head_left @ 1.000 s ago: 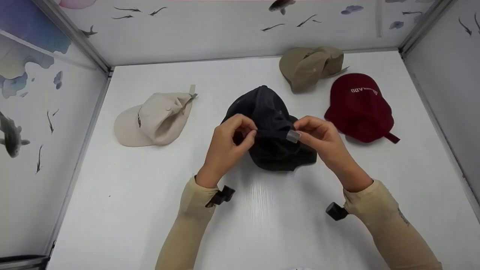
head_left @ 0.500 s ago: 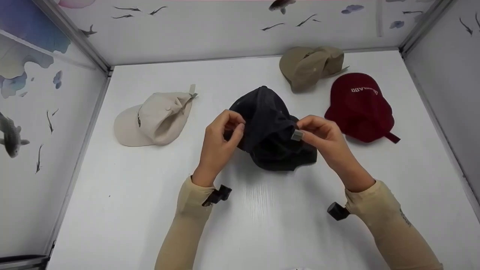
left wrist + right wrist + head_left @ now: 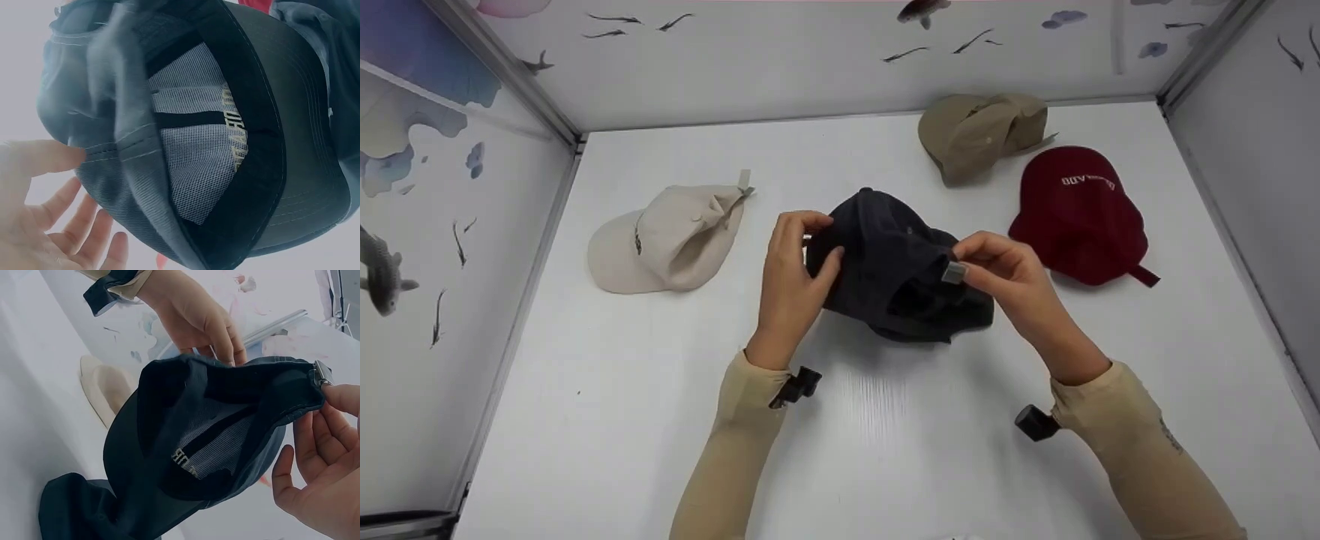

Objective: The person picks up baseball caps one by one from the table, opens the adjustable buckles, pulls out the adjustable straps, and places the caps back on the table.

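Observation:
A dark navy baseball cap (image 3: 877, 247) is between my hands, raised at its strap side, its opening turned toward me. My left hand (image 3: 793, 277) holds the crown's left side, thumb on the near side and fingers round behind. In the left wrist view, the thumb of this hand (image 3: 50, 197) touches the cap's stitched edge (image 3: 118, 149). With thumb and forefinger, my right hand (image 3: 1009, 281) pinches the back strap by its metal buckle (image 3: 954, 271), also visible in the right wrist view (image 3: 322, 374). More dark fabric (image 3: 79, 509) lies beyond the brim; I cannot tell whether it is another cap.
On the white table (image 3: 877, 465), a cream cap (image 3: 675, 240) lies to the left. A khaki cap (image 3: 982, 135) is by the back wall and a dark red cap (image 3: 1080, 217) sits to the right. Printed panels (image 3: 810, 60) enclose the table's back and sides.
My left hand let go of the strap area, moved left and took hold of the crown's side. The crown has turned and shifted slightly left. My right hand stays nearly still on the strap.

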Tool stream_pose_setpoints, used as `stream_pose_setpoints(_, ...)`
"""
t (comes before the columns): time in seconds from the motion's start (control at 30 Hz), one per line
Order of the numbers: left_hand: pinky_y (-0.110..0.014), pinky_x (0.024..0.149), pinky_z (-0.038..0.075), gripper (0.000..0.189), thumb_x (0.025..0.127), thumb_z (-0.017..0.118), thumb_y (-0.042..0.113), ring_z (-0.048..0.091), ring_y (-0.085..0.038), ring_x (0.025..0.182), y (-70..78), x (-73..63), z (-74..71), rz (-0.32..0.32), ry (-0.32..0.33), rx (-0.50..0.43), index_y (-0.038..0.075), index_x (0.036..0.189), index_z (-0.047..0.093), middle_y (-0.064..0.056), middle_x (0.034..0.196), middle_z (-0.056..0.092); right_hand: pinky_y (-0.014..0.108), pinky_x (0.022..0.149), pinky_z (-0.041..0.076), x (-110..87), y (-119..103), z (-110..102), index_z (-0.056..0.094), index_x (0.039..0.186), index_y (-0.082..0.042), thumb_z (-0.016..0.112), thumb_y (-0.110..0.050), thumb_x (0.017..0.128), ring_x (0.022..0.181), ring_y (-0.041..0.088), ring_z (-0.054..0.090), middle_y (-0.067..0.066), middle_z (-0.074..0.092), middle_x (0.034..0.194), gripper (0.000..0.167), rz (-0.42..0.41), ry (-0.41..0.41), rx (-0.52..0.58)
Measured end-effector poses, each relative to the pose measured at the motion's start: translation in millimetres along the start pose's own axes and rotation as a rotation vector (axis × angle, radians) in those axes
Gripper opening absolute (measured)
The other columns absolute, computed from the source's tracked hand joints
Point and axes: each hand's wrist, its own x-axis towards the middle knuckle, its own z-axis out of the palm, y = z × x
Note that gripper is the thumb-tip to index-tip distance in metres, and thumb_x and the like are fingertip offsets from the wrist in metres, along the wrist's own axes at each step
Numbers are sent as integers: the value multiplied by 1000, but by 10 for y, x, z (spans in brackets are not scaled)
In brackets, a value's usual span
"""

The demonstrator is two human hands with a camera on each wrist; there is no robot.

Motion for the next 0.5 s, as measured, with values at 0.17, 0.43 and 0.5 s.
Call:
stream_pose_setpoints(0.17,-29,82,56,19,93,65,2,64,-17,96,-1,2,1,-35,-12,-20,4,111,61,-9,108,64,20,77,51,2,7,-26,70,102,-12,53,9,94,84,4,63,-7,69,94,28,-2,-34,-6)
stream_pose_setpoints(0.43,-25,75,57,11,92,64,1,65,-13,91,33,-9,7,-25,-1,-32,5,102,64,-7,100,65,18,79,51,50,-88,-53,68,106,-13,49,10,93,87,5,63,-6,69,100,33,13,-143,-63)
stream_pose_setpoints(0.5,-25,75,57,10,92,64,0,65,-12,90,57,-20,12,-11,-7,-35,6,101,65,-6,99,65,21,84,53,86,-143,-35,67,107,-10,50,9,94,91,8,65,-3,70,101,29,8,-159,-62)
